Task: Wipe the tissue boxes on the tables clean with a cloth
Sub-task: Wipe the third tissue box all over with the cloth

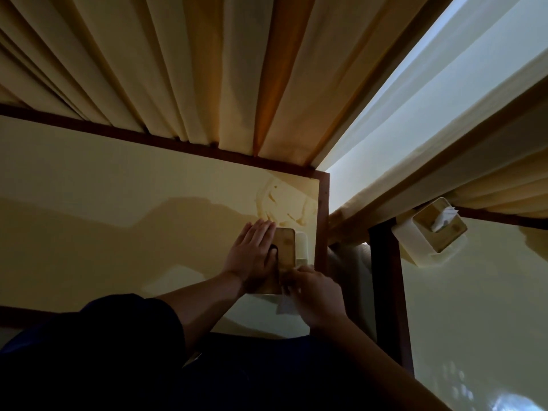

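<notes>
Fingers straight and together, my left hand [252, 255] lies flat against the left side of the box [286, 256], thumb tucked onto its wooden lid, steadying it. My right hand [314, 295] sits just at 5 o'clock from the left one, fingers curled down and pinching a pale cloth [286, 307] against the near end of the box; a corner of the cloth hangs out below my knuckles. How tightly those fingers close I cannot tell, since the back of the hand hides them.

The box stands on the near table [103, 203], close to its right edge, with its white body showing along the right side of the lid. At 12 o'clock from the box the tabletop carries smeared wet streaks [284, 203] near the far right corner. A dark wooden rim frames the tabletop.

My dark sleeve [118, 336] covers the left upper arm at 7 o'clock; both forearms are bare.

At 3 o'clock, well apart across a gap, a second table [474, 307] holds a second box [430, 232] at its far left corner, white with a wooden lid and a tissue [443, 218] poking up from its slot.

Curtains [178, 69] hang along the far side at 12 o'clock, with a lighter sheer panel [415, 99] at 2 o'clock.
</notes>
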`<state>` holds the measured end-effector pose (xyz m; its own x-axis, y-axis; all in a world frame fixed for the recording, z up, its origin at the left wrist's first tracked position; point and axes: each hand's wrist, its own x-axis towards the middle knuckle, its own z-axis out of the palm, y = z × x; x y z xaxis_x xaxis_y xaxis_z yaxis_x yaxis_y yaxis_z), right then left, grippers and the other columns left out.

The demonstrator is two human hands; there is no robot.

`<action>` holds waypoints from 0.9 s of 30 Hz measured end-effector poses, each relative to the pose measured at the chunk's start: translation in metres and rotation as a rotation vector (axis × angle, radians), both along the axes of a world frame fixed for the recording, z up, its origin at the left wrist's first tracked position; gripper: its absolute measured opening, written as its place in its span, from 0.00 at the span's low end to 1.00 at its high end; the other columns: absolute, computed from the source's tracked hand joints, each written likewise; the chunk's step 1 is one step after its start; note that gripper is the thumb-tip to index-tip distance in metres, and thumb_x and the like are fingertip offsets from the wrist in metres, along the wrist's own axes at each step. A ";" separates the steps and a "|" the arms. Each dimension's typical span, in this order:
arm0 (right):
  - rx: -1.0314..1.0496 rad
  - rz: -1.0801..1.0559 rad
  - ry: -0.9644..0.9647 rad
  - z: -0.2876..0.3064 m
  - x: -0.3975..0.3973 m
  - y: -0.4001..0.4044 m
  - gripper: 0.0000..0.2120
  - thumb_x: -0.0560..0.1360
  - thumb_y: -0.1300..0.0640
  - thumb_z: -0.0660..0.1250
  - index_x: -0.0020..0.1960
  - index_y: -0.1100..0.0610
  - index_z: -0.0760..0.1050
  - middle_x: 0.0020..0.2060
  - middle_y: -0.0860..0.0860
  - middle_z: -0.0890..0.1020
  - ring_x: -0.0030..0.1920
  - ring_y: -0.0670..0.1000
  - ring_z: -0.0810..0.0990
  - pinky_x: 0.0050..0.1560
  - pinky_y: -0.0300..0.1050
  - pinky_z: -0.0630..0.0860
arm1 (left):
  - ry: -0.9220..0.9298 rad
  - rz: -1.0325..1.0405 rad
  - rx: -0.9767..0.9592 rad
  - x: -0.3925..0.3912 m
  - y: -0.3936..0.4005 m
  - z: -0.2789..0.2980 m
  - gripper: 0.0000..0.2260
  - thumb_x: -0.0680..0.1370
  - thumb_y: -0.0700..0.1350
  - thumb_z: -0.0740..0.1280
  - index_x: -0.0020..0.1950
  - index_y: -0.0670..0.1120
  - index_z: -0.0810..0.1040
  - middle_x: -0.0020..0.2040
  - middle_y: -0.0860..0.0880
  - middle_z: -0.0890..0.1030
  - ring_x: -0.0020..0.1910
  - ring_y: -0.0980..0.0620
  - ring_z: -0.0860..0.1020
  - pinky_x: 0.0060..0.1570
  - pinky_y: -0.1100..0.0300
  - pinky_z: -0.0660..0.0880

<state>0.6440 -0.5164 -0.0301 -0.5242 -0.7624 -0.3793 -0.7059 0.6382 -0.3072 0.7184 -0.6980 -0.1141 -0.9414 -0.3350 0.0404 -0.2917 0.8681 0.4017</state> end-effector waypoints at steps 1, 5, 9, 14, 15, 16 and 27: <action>0.021 0.002 -0.019 0.001 -0.001 0.001 0.09 0.83 0.49 0.65 0.60 0.41 0.81 0.58 0.41 0.82 0.48 0.43 0.81 0.49 0.43 0.82 | -0.002 -0.001 0.004 0.001 0.000 0.001 0.29 0.84 0.54 0.51 0.81 0.39 0.65 0.78 0.40 0.69 0.80 0.42 0.65 0.80 0.47 0.51; 0.105 0.002 -0.052 0.001 -0.011 -0.007 0.10 0.82 0.48 0.69 0.61 0.46 0.83 0.53 0.45 0.86 0.46 0.43 0.84 0.50 0.42 0.83 | -0.004 0.008 0.035 0.000 0.001 0.001 0.29 0.84 0.54 0.51 0.82 0.41 0.63 0.80 0.42 0.67 0.81 0.44 0.62 0.81 0.49 0.49; 0.168 -0.037 0.063 0.003 -0.020 -0.037 0.08 0.83 0.50 0.67 0.53 0.53 0.81 0.47 0.49 0.84 0.42 0.48 0.82 0.47 0.44 0.82 | -0.004 -0.019 0.009 -0.003 -0.003 -0.007 0.28 0.82 0.53 0.55 0.77 0.38 0.71 0.74 0.39 0.74 0.74 0.39 0.72 0.77 0.42 0.60; 0.114 -0.162 0.180 0.008 -0.039 -0.073 0.08 0.81 0.56 0.66 0.44 0.53 0.80 0.37 0.49 0.81 0.38 0.52 0.83 0.42 0.49 0.83 | 0.050 -0.029 -0.034 -0.001 -0.003 -0.011 0.26 0.82 0.50 0.56 0.77 0.38 0.71 0.73 0.40 0.75 0.73 0.39 0.73 0.77 0.44 0.62; 0.105 -0.176 0.182 0.009 -0.043 -0.079 0.07 0.80 0.56 0.67 0.43 0.52 0.80 0.36 0.49 0.80 0.37 0.52 0.82 0.41 0.49 0.84 | 0.056 -0.027 -0.029 0.001 -0.001 -0.009 0.26 0.83 0.50 0.56 0.78 0.38 0.69 0.74 0.40 0.73 0.75 0.40 0.71 0.79 0.44 0.59; 0.082 -0.184 0.191 0.009 -0.048 -0.084 0.08 0.80 0.56 0.67 0.43 0.51 0.81 0.36 0.48 0.80 0.36 0.51 0.81 0.41 0.49 0.84 | 0.058 -0.023 -0.021 0.002 0.000 -0.007 0.26 0.83 0.50 0.55 0.79 0.39 0.67 0.75 0.41 0.72 0.76 0.40 0.69 0.80 0.45 0.57; -0.122 -0.191 0.115 -0.005 -0.007 -0.047 0.09 0.85 0.50 0.62 0.61 0.48 0.78 0.63 0.45 0.78 0.43 0.48 0.83 0.43 0.45 0.83 | 0.016 0.004 0.009 0.002 0.001 -0.008 0.28 0.85 0.53 0.50 0.81 0.40 0.64 0.79 0.40 0.69 0.79 0.41 0.65 0.81 0.46 0.52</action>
